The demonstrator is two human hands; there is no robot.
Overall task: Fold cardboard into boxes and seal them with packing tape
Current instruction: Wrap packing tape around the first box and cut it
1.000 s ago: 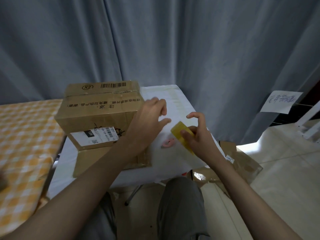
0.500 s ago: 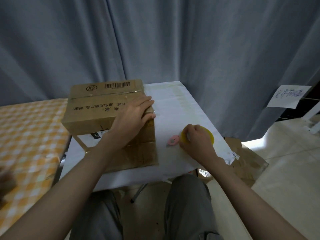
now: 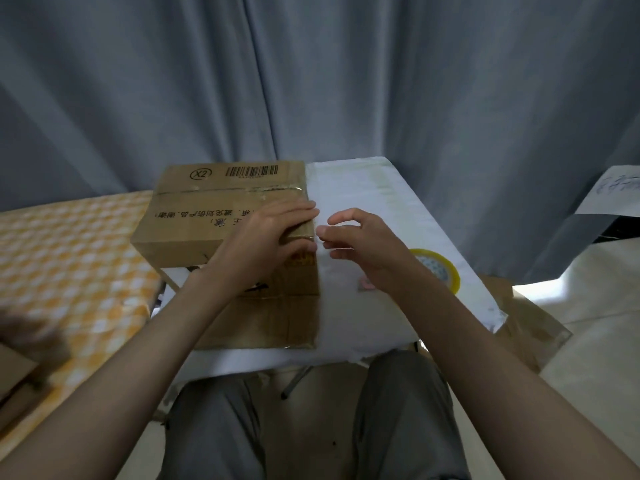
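A closed brown cardboard box (image 3: 214,209) with a barcode and printed text stands on a small white table (image 3: 374,188), with a tape strip across its top. It rests on a flat cardboard sheet (image 3: 277,323). My left hand (image 3: 273,237) presses flat on the box's right top edge, fingers straight. My right hand (image 3: 363,244) hovers just right of the box, fingers loosely curled, holding nothing. A yellow roll of packing tape (image 3: 440,268) lies flat on the table behind my right wrist. A small pink object (image 3: 363,284) peeks out beside that wrist.
A table with an orange checked cloth (image 3: 69,258) stands to the left. Grey curtains (image 3: 311,81) hang behind. Flattened cardboard (image 3: 530,323) lies on the floor at the right. A paper note (image 3: 613,192) hangs at the far right. My knees are below the table.
My right hand set the tape roll down on the table, let go, and moved left toward the box. My left hand settled flat on the box's right edge.
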